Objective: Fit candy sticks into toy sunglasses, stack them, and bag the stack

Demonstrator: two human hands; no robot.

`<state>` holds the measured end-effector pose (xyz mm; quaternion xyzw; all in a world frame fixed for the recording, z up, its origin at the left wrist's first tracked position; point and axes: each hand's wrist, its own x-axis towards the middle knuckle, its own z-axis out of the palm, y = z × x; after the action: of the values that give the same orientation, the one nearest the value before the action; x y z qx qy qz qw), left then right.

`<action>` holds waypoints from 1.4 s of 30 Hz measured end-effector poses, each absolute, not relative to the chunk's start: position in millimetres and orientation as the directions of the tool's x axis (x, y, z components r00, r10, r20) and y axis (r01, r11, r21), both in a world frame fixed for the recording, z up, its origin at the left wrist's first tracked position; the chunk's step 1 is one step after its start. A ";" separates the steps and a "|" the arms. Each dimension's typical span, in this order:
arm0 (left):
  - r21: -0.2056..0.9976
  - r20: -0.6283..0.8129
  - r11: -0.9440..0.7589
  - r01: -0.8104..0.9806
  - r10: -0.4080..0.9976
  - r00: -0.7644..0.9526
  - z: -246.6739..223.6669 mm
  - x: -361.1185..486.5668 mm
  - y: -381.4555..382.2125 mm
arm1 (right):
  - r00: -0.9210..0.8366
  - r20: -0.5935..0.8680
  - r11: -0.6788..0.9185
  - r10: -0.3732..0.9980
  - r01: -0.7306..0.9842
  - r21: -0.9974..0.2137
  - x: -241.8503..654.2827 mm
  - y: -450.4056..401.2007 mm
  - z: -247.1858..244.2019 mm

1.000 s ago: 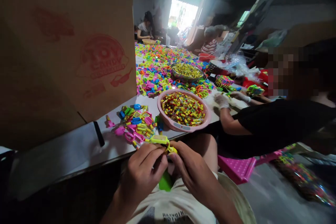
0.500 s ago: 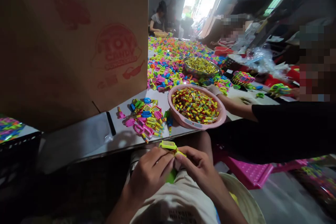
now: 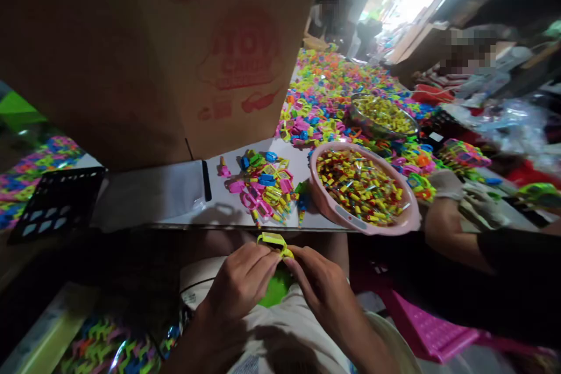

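Note:
Above my lap, my left hand (image 3: 243, 276) and my right hand (image 3: 316, 276) are closed on a yellow plastic toy watch (image 3: 272, 239). The watch face sticks up above my left fingers, while the fingers of my right hand pinch its strap end at the right. My fingertips hide part of the strap. Just beyond my hands, a small pile of colourful toy watches (image 3: 265, 180) lies on the white table (image 3: 223, 216), mixed with short candy-filled tubes. Right of the pile, a pink basin (image 3: 322, 190) holds many yellow-and-red capped tubes.
A large cardboard box (image 3: 153, 82) stands at the left on the table. Plastic bags (image 3: 149, 196) lie before it. Behind the basin are a metal bowl (image 3: 381, 134) of yellow pieces and a wide heap of toys (image 3: 346, 79). A co-worker's gloved hands (image 3: 477, 201) are at the right.
The view has swung left, so the table things appear farther right. My hands still hold the yellow toy watch. The co-worker's arm has shifted beside the basin, with gloved hands near the toys.

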<state>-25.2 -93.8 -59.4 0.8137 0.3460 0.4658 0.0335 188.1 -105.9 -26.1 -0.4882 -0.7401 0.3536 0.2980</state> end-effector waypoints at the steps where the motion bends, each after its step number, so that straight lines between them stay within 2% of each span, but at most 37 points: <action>1: 0.375 0.745 -0.767 0.520 0.583 0.323 -66.0 -27.8 -94.5 | -0.379 0.015 0.207 0.925 0.470 -0.858 188.2 -102.5 -26.6; 3: 0.380 0.752 -0.776 0.503 0.576 0.320 -80.1 -34.5 -97.2 | -0.438 -0.188 0.003 0.879 0.401 -0.916 187.3 -95.4 -28.7; 6: 0.394 0.763 -0.772 0.499 0.577 0.291 -98.5 -45.1 -100.6 | -0.492 -0.454 -0.318 0.743 0.336 -0.886 183.3 -84.2 -36.2; 9: 0.422 0.763 -0.765 0.486 0.589 0.264 -109.1 -53.2 -96.7 | -0.510 -0.562 -0.491 0.651 0.281 -0.824 177.6 -73.7 -47.2; 13: 0.465 0.735 -0.768 0.440 0.612 0.291 -107.4 -63.1 -78.0 | -0.472 -0.603 -0.607 0.643 0.165 -0.777 162.5 -65.3 -59.6; 16: 0.511 0.675 -0.759 0.403 0.645 0.359 -99.8 -72.6 -58.9 | -0.414 -0.559 -0.546 0.718 0.163 -0.822 152.1 -61.0 -59.0; 18: 0.548 0.631 -0.732 0.405 0.679 0.375 -97.8 -80.9 -42.9 | -0.321 -0.455 -0.389 0.830 0.250 -0.887 157.3 -54.8 -52.0; 20: 0.603 0.606 -0.649 0.464 0.751 0.263 -100.4 -91.1 -21.3 | -0.175 -0.275 -0.189 0.945 0.393 -0.900 178.1 -43.2 -40.3; 22: 0.685 0.541 -0.461 0.564 0.841 0.030 -105.8 -102.9 7.3 | -0.041 -0.086 -0.046 0.995 0.574 -0.817 212.7 -25.8 -26.0; 24: 0.745 0.409 -0.219 0.630 0.896 -0.173 -110.6 -114.8 40.7 | 0.021 -0.006 -0.021 1.000 0.788 -0.615 252.4 -3.6 -12.4; 26: 0.739 0.304 -0.061 0.671 0.919 -0.252 -112.3 -124.9 74.0 | 0.035 -0.079 -0.057 0.996 0.953 -0.299 286.5 20.7 -2.8; 28: 0.695 0.255 0.005 0.719 0.933 -0.253 -110.8 -131.4 102.7 | 0.064 -0.164 -0.086 0.984 0.988 -0.126 308.0 42.5 1.1; 29: 0.670 0.250 0.008 0.742 0.939 -0.235 -109.5 -133.1 114.6 | 0.072 -0.199 -0.093 0.977 0.991 -0.096 313.7 51.4 1.1; 35: 0.583 0.279 -0.165 0.795 0.960 -0.005 -102.4 -130.6 159.9 | 0.022 -0.317 -0.048 0.948 0.996 -0.073 309.2 76.9 -5.6; 39: 0.553 0.280 -0.275 0.786 0.950 0.136 -85.4 -127.4 178.7 | 0.026 -0.322 -0.064 0.946 0.992 -0.108 302.8 78.9 -3.4; 42: 0.533 0.300 -0.304 0.789 0.941 0.159 -57.3 -112.9 189.7 | 0.039 -0.284 -0.086 0.958 0.984 -0.155 305.6 70.8 -7.4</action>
<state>-112.9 189.7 -57.3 0.7506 0.5762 0.2974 0.1270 305.6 70.8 -7.4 -0.7196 -0.6747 0.1588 -0.0412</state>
